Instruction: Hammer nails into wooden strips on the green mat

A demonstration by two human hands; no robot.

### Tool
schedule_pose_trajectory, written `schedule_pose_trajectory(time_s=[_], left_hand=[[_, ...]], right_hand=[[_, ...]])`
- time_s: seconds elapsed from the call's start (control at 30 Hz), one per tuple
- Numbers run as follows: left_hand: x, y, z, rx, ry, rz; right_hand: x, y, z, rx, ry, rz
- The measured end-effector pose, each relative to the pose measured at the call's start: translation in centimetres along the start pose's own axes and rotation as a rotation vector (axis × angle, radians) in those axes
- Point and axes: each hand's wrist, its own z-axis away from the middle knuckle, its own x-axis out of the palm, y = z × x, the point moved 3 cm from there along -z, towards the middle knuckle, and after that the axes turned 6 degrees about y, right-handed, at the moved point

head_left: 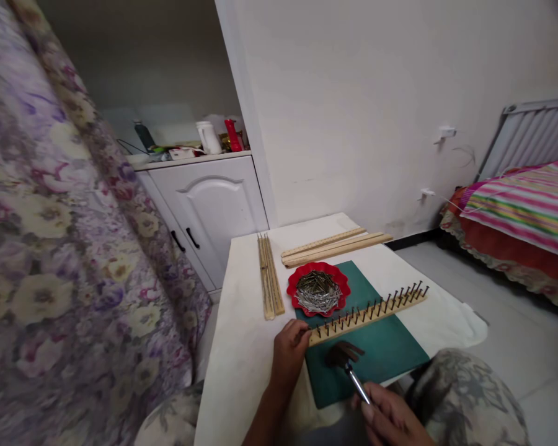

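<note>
A wooden strip [369,313] studded with a row of several upright nails lies across a green mat [381,353] on a white table [242,347]. My left hand [288,356] pinches the strip's near end, fingers closed on it. My right hand [390,418] grips the metal handle of a small hammer [346,358], whose dark head hovers over the mat just below the strip. A red scalloped dish [318,288] full of loose nails sits on the mat's far corner.
More wooden strips lie on the table: a bundle [270,282] left of the dish and longer ones [335,246] behind it. A flowered curtain [51,248] hangs at left, a white cabinet [209,210] behind, a bed [525,217] at right.
</note>
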Motion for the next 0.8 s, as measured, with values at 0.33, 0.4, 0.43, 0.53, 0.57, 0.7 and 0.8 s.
schedule_pose_trajectory(time_s=[0.33,0.4,0.43,0.53,0.57,0.7,0.8], left_hand=[[0.0,-0.3,0.1,-0.004,0.014,0.023],[-0.1,-0.3,0.1,-0.004,0.015,0.032],[-0.1,-0.3,0.1,-0.005,0.019,0.034],[-0.1,-0.3,0.1,-0.010,0.032,0.032],[-0.1,-0.2,0.0,-0.013,0.032,0.029],[-0.1,0.1,0.0,-0.014,0.016,0.016],[-0.2,0.0,0.2,-0.004,-0.012,0.013]], right_hand=[[3.6,-5.7,-4.5,-0.096,0.018,0.209],[3.8,-5.4,-4.7,-0.089,0.015,0.226],[3.8,-5.3,-4.7,-0.090,0.013,0.227],[4.0,-5.0,-4.7,-0.104,0.003,0.233],[4.0,-4.9,-4.7,-0.110,0.001,0.238],[3.8,-4.9,-4.5,-0.106,0.006,0.201],[3.3,-4.3,-3.4,-0.063,-0.008,0.140]])
